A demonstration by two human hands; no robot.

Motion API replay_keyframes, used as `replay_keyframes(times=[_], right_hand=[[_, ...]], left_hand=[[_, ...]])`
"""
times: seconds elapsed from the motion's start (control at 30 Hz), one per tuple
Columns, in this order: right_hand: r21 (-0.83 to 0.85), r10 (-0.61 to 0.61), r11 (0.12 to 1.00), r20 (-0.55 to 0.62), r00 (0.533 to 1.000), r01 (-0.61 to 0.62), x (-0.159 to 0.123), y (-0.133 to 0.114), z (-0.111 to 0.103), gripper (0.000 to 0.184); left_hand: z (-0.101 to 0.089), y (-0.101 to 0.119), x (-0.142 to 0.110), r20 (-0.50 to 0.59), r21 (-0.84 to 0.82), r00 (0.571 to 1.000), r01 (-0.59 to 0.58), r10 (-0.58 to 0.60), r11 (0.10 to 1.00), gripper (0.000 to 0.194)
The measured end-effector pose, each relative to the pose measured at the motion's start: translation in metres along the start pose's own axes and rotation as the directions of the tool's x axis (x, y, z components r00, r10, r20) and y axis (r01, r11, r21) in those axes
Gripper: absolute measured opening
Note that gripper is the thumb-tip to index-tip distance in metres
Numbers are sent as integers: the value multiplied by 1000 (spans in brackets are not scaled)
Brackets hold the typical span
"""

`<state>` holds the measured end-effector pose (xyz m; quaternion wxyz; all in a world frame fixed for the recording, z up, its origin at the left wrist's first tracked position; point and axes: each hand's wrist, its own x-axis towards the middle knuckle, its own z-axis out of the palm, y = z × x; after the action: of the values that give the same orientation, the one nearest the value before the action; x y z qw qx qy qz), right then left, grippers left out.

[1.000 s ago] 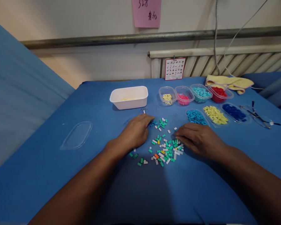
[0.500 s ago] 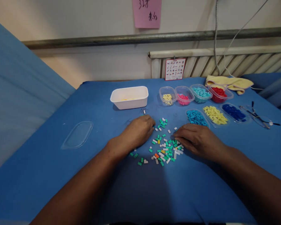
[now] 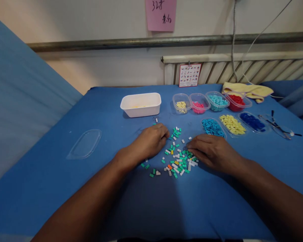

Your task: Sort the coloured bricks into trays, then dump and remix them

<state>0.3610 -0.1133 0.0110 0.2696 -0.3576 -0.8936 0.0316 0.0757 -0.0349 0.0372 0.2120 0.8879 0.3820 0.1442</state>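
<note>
Small green and white building bricks (image 3: 181, 164) lie scattered on the blue cloth between my two hands, with a few yellow ones and an orange brick (image 3: 169, 166) among them. My left hand (image 3: 151, 139) rests at the left of the pile, fingers curled together and pointing right. A tiny blue piece (image 3: 170, 138) shows at its fingertips; whether they grip it is unclear. On the other side, my right hand (image 3: 209, 149) has thumb and fingers pinched together at the pile's right edge. Its fingertips hide whatever is between them.
A white tub (image 3: 140, 112) stands behind my left hand. Clear containers of sorted bricks, such as pale yellow bricks (image 3: 232, 124) and dark blue bricks (image 3: 252, 121), line the right. Glasses (image 3: 277, 126), a yellow cloth (image 3: 247, 90) and a clear lid (image 3: 84, 144) lie farther out.
The whole view has shifted slightly. Around my left fingertips the white bricks have moved a little rightward, and a blue piece now shows there. My right hand stays nearly still.
</note>
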Motion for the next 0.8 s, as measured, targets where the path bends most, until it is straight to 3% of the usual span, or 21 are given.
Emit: replay_keyframes(times=[0.07, 0.17, 0.23, 0.33, 0.5, 0.7, 0.8], right_hand=[[24, 16, 1000, -32, 999, -15, 0, -2, 0, 14], [117, 102, 989, -116, 988, -89, 2, -11, 2, 19], [234, 199, 959, -153, 968, -160, 4, -19, 6, 28], [404, 341, 879, -165, 926, -252, 6, -28, 13, 26], [432, 430, 844, -193, 882, -317, 10, -30, 18, 14], [418, 382, 864, -181, 906, -281, 11, -25, 15, 8], [424, 378, 862, -170, 910, -278, 11, -25, 16, 7]], left_hand=[[2, 8, 0, -70, -321, 993, 72, -100, 944, 8], [12, 26, 1, -36, -764, 950, 173, -310, 622, 23], [21, 38, 2, 29, -883, 931, 194, -363, 427, 35], [32, 52, 1, 64, -932, 930, 185, -362, 312, 37], [38, 53, -2, 21, -917, 924, 170, -382, 361, 26], [40, 49, -7, -90, -817, 937, 123, -336, 563, 14], [42, 49, -9, -125, -802, 945, 84, -303, 591, 12]])
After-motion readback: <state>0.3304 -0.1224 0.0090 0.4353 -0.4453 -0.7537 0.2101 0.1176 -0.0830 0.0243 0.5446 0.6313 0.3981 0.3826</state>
